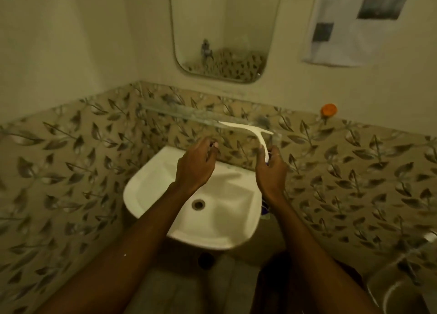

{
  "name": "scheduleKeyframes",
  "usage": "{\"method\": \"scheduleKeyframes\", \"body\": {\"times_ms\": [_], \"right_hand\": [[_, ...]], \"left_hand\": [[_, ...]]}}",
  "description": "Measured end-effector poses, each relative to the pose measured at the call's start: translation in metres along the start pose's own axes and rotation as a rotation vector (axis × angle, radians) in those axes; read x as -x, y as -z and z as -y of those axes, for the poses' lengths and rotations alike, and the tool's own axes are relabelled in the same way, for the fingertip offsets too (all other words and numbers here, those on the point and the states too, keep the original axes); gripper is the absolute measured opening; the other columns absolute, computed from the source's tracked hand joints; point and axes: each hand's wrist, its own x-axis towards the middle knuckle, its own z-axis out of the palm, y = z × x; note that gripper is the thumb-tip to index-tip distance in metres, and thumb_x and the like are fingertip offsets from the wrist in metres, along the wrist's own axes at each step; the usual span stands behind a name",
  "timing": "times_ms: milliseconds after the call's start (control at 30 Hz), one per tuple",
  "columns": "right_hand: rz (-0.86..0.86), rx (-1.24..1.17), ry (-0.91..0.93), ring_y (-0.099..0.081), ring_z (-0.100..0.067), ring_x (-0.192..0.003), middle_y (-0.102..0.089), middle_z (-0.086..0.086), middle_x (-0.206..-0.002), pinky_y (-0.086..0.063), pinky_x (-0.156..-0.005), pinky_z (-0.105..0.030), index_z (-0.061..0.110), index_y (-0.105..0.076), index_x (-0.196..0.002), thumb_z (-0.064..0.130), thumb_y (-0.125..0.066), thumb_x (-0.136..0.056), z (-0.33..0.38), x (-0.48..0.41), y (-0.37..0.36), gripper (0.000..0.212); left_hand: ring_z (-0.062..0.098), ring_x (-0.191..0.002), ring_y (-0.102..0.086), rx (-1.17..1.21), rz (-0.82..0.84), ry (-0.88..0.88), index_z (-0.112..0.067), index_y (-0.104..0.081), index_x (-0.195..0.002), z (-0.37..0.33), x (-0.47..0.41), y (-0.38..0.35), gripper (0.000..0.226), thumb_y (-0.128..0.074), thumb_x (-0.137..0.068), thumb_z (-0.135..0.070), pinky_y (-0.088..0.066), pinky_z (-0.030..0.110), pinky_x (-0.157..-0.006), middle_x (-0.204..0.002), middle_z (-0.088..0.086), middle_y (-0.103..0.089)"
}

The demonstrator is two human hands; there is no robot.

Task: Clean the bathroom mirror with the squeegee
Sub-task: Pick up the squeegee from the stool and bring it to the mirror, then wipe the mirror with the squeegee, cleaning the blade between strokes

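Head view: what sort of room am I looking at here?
A small bathroom, probably domestic: a white washbasin is fixed to the wall, a mirror hangs above it, and leaf-patterned tiles cover the lower walls. The right hand holds the squeegee.

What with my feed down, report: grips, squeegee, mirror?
Right grip pinches squeegee handle, blade up, over sink. Left grip curled beside it, hold unclear. Mirror above, untouched, path open.
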Motion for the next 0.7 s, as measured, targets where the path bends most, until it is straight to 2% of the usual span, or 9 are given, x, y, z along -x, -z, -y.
{"method": "scheduleKeyframes", "body": {"times_ms": [167, 267, 367, 467, 533, 600, 700], "right_hand": [[-0.076, 0.032, 0.134, -0.056, -0.013, -0.056, -0.06, 0.002, -0.066, -0.043, -0.05, -0.028, 0.015, -0.062, -0.094, 0.038, -0.047, -0.099, 0.046, -0.04, -0.034, 0.028], [-0.14, 0.053, 0.213, -0.055, -0.011, -0.06, -0.061, 0.0, -0.073, -0.04, -0.051, -0.027, 0.014, -0.061, -0.099, 0.035, -0.047, -0.099, 0.067, -0.071, -0.049, 0.025], [-0.195, 0.006, 0.28, -0.052, -0.005, -0.056, -0.06, 0.003, -0.07, -0.038, -0.048, -0.025, 0.013, -0.061, -0.102, 0.031, -0.05, -0.099, 0.085, -0.106, -0.061, 0.022], [-0.221, 0.001, 0.332, -0.052, -0.003, -0.055, -0.056, 0.01, -0.068, -0.039, -0.048, -0.018, 0.014, -0.058, -0.101, 0.032, -0.051, -0.098, 0.103, -0.142, -0.072, 0.019], [-0.227, -0.026, 0.358, -0.056, -0.006, -0.06, -0.056, 0.012, -0.071, -0.049, -0.052, -0.026, 0.017, -0.056, -0.102, 0.032, -0.052, -0.098, 0.116, -0.166, -0.077, 0.016], [-0.212, -0.046, 0.384, -0.061, -0.01, -0.064, -0.058, 0.012, -0.075, -0.056, -0.056, -0.035, 0.017, -0.054, -0.104, 0.031, -0.051, -0.099, 0.13, -0.191, -0.081, 0.015], [-0.168, -0.079, 0.408, -0.064, -0.012, -0.066, -0.06, 0.008, -0.079, -0.057, -0.055, -0.033, 0.012, -0.049, -0.111, 0.028, -0.049, -0.1, 0.153, -0.228, -0.085, 0.019]], "left_hand": [[0.018, -0.083, -0.057, 0.033, -0.095, -0.168, -0.02, -0.058, -0.101, 0.017, -0.074, 0.03, 0.027, -0.037, -0.099, -0.038, -0.044, 0.029, -0.066, -0.097, -0.002, -0.059], [0.019, -0.084, -0.058, 0.019, -0.154, -0.229, -0.018, -0.06, -0.103, 0.02, -0.12, 0.041, 0.025, -0.041, -0.099, -0.033, -0.04, 0.027, -0.066, -0.099, 0.002, -0.063], [0.019, -0.084, -0.058, -0.003, -0.222, -0.291, -0.016, -0.061, -0.103, 0.02, -0.164, 0.051, 0.026, -0.042, -0.099, -0.033, -0.037, 0.025, -0.064, -0.098, 0.003, -0.063], [0.02, -0.08, -0.058, -0.023, -0.224, -0.315, -0.018, -0.059, -0.1, 0.017, -0.204, 0.062, 0.031, -0.037, -0.099, -0.04, -0.047, 0.031, -0.063, -0.095, 0.001, -0.062], [0.019, -0.078, -0.058, -0.024, -0.207, -0.314, -0.02, -0.057, -0.097, 0.015, -0.231, 0.07, 0.032, -0.036, -0.099, -0.044, -0.049, 0.034, -0.064, -0.094, -0.003, -0.06], [0.017, -0.084, -0.059, -0.022, -0.195, -0.325, -0.021, -0.058, -0.101, 0.014, -0.258, 0.078, 0.03, -0.037, -0.099, -0.043, -0.044, 0.032, -0.067, -0.1, -0.005, -0.06], [0.015, -0.097, -0.059, 0.015, -0.197, -0.331, -0.023, -0.059, -0.106, 0.012, -0.301, 0.091, 0.031, -0.037, -0.099, -0.043, -0.042, 0.03, -0.073, -0.112, -0.006, -0.06]]}}
